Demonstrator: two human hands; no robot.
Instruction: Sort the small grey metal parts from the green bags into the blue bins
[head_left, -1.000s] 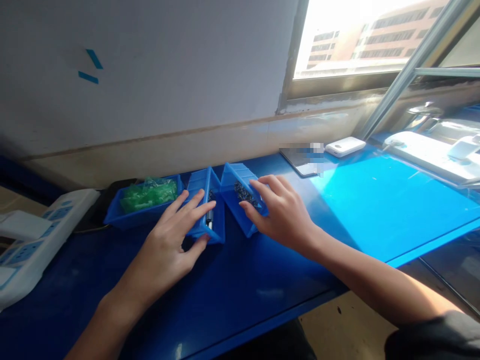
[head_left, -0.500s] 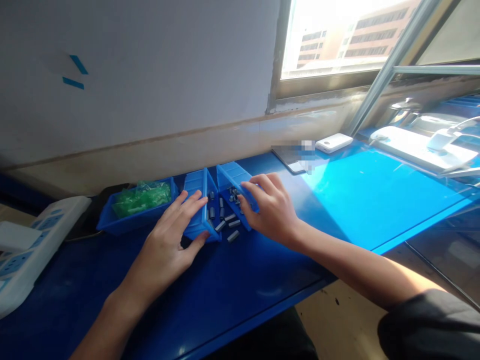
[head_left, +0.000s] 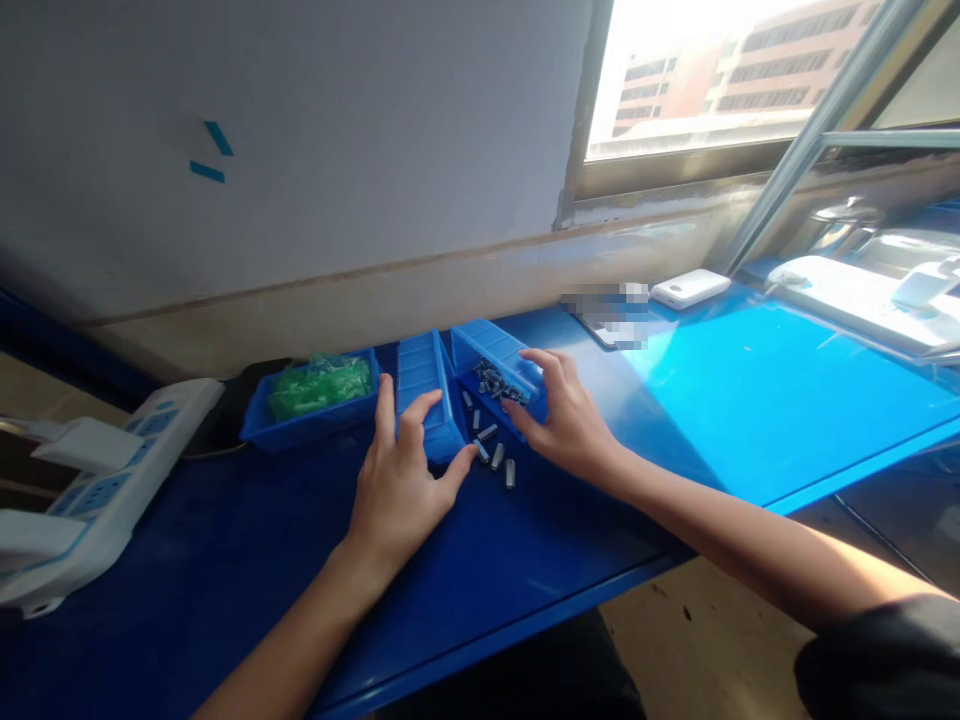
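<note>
Two blue plastic bins lie tipped on the blue table. The left bin [head_left: 421, 372] shows its ribbed outside, and its inside is hidden. My left hand [head_left: 401, 480] is at its near end, fingers spread, the thumb close to loose grey metal cylinders [head_left: 498, 457]. The right bin [head_left: 484, 342] leans with its opening towards the left bin, and small metal screw-like parts [head_left: 499, 383] are heaped in it. My right hand [head_left: 566, 420] grips this bin's near right part, thumb at the opening and fingers on the outer side.
A blue bin [head_left: 255, 425] with green plastic bags [head_left: 319, 388] stands at the left, beside a white power strip [head_left: 142, 480] with plugs. Towards the back right lie a dark flat device [head_left: 596, 322], partly pixelated, and a white box-shaped device [head_left: 690, 288]. The table's front edge [head_left: 555, 605] runs below my hands.
The left bin has turned over further, hiding its inside, and my left hand's fingers have spread. More screw-like parts show in the right bin. The view has swung left.
</note>
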